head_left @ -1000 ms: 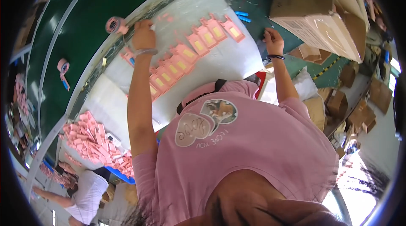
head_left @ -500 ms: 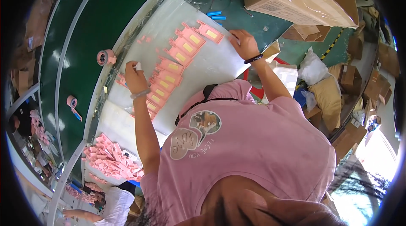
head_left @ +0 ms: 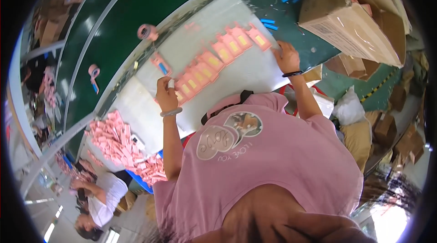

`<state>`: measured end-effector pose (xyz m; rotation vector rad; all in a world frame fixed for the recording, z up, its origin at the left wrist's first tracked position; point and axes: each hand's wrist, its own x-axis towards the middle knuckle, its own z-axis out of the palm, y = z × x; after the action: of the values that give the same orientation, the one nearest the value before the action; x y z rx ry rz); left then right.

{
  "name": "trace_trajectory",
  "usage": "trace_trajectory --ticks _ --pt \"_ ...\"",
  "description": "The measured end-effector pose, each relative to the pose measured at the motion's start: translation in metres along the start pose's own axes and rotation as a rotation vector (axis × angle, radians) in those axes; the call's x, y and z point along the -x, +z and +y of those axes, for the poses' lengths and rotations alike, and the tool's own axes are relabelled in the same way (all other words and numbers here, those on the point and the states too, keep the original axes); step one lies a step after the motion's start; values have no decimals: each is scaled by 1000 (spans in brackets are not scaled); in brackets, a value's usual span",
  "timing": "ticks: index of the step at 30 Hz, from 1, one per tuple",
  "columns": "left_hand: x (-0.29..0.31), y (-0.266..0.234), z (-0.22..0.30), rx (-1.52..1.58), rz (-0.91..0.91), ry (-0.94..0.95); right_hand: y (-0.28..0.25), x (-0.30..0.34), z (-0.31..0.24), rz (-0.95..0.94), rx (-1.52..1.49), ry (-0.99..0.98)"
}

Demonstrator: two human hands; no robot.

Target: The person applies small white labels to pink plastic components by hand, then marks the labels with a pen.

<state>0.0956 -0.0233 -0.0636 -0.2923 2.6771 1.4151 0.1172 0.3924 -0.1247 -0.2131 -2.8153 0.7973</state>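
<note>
A slanting row of flat pink plastic parts point(head_left: 211, 61), each with a pale yellow rectangle, lies on a whitish sheet point(head_left: 255, 72). My left hand point(head_left: 167, 95) is at the row's lower left end, fingers bent and apart, with a white cover on one finger. It seems to touch the end part; blur hides the exact contact. At the other end, my right hand point(head_left: 287, 57) rests on the sheet beside the last part, fingers bent and slightly spread, holding nothing. A separate pink part with a blue piece point(head_left: 161, 64) lies beyond my left hand.
A heap of pink parts point(head_left: 120, 140) lies at the left. Tape dispensers point(head_left: 146, 32) are on the green surface point(head_left: 123, 20). Blue pieces point(head_left: 268, 23) lie beyond the sheet, near a large cardboard box point(head_left: 341, 24). Another person point(head_left: 107, 195) is at the lower left.
The view has shifted, so the scene sits farther right. My left hand has come off the top of the row to its left end; the right hand stays by the other end.
</note>
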Motion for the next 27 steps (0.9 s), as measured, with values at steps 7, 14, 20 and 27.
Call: trace_trajectory --ticks 7,14,20,27 --pt "39 -11 -56 50 153 -13 11 0 3 -154 30 24" --pt "55 4 -54 294 216 -31 1 -4 3 -312 82 64" --pt "51 7 -33 311 138 -50 7 -5 7 -253 78 54" --pt "50 7 -37 395 116 25 -33 -52 -47 -262 519 70"
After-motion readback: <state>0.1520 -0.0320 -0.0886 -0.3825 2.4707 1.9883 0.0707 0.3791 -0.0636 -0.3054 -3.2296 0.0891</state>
